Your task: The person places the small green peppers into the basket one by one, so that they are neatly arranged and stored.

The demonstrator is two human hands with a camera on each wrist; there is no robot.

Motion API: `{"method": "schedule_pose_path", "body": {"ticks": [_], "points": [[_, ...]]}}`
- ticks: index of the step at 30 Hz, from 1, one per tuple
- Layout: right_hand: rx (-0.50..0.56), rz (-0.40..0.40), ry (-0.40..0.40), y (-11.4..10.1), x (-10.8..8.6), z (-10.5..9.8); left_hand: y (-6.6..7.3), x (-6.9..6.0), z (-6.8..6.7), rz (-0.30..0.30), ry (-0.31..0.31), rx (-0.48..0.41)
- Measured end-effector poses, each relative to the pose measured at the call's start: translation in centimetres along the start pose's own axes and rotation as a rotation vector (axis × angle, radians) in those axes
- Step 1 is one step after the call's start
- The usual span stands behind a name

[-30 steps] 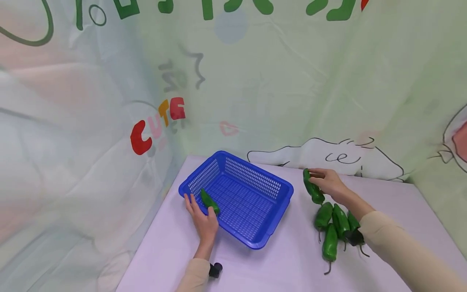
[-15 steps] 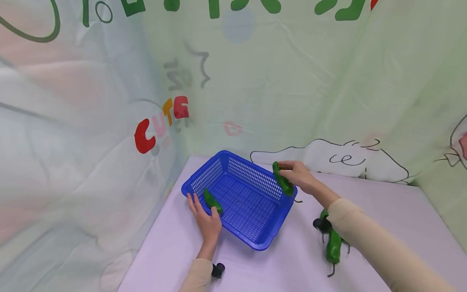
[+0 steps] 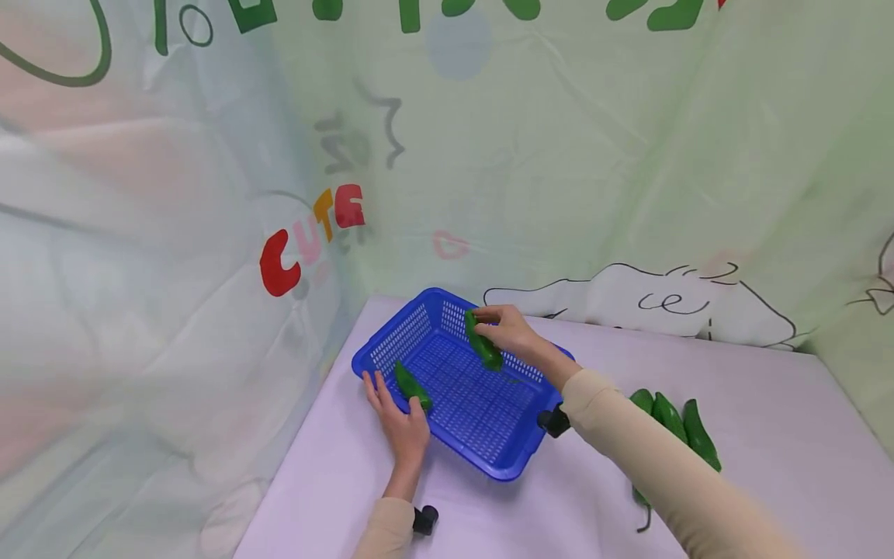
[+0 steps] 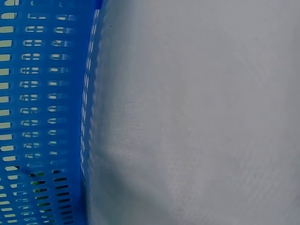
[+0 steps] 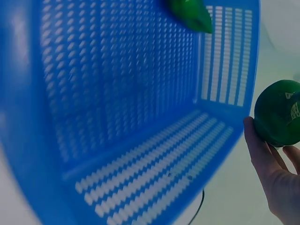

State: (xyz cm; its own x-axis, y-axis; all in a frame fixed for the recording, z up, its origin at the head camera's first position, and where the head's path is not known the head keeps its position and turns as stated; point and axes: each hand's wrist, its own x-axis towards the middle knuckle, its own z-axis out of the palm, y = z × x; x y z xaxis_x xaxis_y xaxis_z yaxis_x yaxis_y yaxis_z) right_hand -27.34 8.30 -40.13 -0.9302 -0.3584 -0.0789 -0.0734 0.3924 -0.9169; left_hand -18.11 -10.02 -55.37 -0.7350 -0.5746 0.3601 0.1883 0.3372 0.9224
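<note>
Over the back part of a blue basket [image 3: 512, 473], my right hand [image 3: 513, 332] pinches a green pepper [image 3: 483, 341] between thumb and fingers. The right wrist view shows that held pepper [image 5: 280, 112] end-on, with the fingers of my right hand [image 5: 274, 173] below it. A second green pepper [image 3: 413, 386] lies inside the basket by its left side. My left hand [image 3: 403, 428] rests on the near left rim, fingers spread and fairly straight. In the left wrist view, only the basket's slotted wall [image 4: 42, 108] shows, and my left hand is outside that picture.
Several more green peppers [image 3: 701, 435] lie on the pale table [image 3: 782, 466] to the right, partly hidden behind my right sleeve [image 3: 649, 450]. A printed cloth [image 3: 545, 178] hangs behind the table and along its left side.
My right hand has carried the pepper leftward, from above the table beside the loose peppers to over the basket. The left hand has stayed at the rim; the view has shifted slightly.
</note>
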Motion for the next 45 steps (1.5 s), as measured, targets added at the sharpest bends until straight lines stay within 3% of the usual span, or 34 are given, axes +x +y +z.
{"method": "schedule_pose_path", "body": {"ticks": [11, 18, 31, 45], "points": [[0.034, 0.019, -0.046, 1.0, 2.8, 6.0, -0.1, 0.2, -0.4, -0.003, -0.006, 0.024], [0.025, 0.072, -0.053, 2.4, 3.8, 7.6, -0.1, -0.1, 0.2, -0.033, -0.019, 0.039], [-0.064, 0.098, -0.074, 4.5, 5.1, 11.9, -0.2, 0.1, 0.4, 0.000, 0.013, 0.028], [-0.116, 0.149, 0.043, 5.7, 5.3, 12.9, -0.3, 0.2, 0.2, -0.010, 0.010, 0.033]]}}
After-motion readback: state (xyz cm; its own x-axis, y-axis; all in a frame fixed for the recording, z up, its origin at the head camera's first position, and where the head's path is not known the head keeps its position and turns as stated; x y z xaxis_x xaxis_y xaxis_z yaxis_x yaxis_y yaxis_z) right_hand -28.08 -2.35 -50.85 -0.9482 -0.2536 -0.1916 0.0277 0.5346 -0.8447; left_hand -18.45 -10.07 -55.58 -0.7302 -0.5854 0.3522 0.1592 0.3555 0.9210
